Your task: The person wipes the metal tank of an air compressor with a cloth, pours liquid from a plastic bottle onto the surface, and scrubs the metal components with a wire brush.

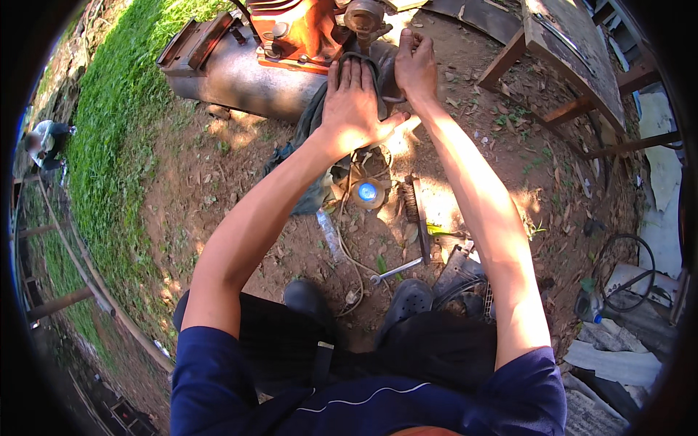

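While the left hand [354, 98] lies on the dark cloth [311, 120], fingers straight and palm down, I read it as pressing rather than grasping. From my remote view, the cloth sits against the near side of the grey metal tank [243, 80], below the orange-red machine body [297, 33]. Its long axis slants from the upper right, around those fingertips, down and left past the wrist, where the lower end hangs beyond the forearm. The right hand [416, 69] is clenched just beside the tank's right end, near the rusty round fitting [365, 16]; whether it pinches anything, I honestly cannot tell from this angle. For any shift of the cloth, I judge the left hand the nearer one, already touching it; the right stands apart, across a narrow gap.
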